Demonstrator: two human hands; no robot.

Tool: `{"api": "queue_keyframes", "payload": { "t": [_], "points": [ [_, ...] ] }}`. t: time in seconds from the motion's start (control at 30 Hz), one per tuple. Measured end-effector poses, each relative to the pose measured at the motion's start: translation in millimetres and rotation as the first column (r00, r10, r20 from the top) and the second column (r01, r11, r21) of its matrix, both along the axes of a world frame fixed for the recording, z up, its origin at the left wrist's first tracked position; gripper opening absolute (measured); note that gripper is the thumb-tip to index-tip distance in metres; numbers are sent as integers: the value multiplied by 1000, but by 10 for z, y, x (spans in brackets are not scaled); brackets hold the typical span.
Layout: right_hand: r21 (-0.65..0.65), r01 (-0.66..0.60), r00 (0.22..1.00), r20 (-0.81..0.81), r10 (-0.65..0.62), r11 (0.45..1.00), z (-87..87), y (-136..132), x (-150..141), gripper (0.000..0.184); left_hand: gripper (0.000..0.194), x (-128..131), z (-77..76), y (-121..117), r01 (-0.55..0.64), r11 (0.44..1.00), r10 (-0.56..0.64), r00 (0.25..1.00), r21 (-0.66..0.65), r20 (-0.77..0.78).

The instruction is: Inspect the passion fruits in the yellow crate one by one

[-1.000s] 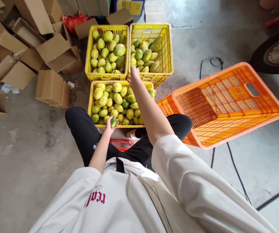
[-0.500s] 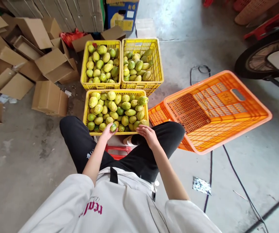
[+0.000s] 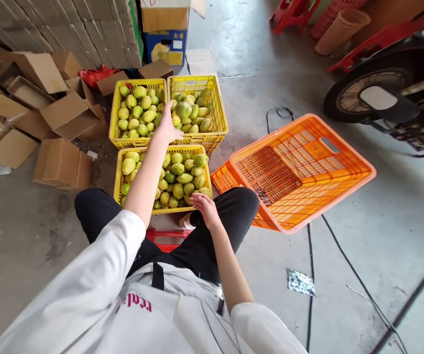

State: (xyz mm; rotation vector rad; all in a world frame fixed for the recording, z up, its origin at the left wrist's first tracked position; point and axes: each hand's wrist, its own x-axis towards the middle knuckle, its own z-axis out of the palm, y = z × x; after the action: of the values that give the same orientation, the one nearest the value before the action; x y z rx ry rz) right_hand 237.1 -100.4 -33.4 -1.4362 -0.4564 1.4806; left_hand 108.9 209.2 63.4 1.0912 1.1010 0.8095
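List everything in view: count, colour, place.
Fruit: many, yellowish green, mostly in crates
Crates: three, yellow, centre
Orange crate: one, orange, right
Cartons: many, brown, left
Blue carton: one, blue, rear
Bag: one, red, left
Motorbike: one, black, right
Baskets: two, pink, rear
Red plastic: several, red, rear, centre
Cables: several, black, floor
Packet: one, silver, floor
Shirt: one, white, bottom
Trousers: one, black, bottom
Left hand: one, bare, over crates
Right hand: one, bare, near crates

I see grey concrete floor over there: brown cardboard boxes toward its left edge, slotted yellow plastic crates midway, a flat silvery packet further right.
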Motion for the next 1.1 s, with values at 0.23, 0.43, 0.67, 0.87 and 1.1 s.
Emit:
{"api": "queue_keyframes", "payload": {
  "t": [0.23,0.43,0.67,0.87,1.1],
  "points": [
    [-14,-23,989,144,25,1000,-45,3,-13,37,67,-685,420,-998,-16,977,-18,988,212,155],
    [-22,-76,971,227,79,997,-84,-28,-3,37,69,-813,697,-2046,-90,979,40,965,183,260],
    [-39,-166,941,291,170,985,-68,-31,-16,38,77,-1095,301,-2303,-31,999,38,941,-28,337],
    [-66,-241,925,288,249,968,-37,-42,-36,39,75,-1167,85,-2400,-35,987,98,909,-159,406],
    [-116,-337,874,330,356,934,-99,-60,-65,34,36,-1427,-386,-1988,-37,944,129,956,-329,263]
  ]
}}
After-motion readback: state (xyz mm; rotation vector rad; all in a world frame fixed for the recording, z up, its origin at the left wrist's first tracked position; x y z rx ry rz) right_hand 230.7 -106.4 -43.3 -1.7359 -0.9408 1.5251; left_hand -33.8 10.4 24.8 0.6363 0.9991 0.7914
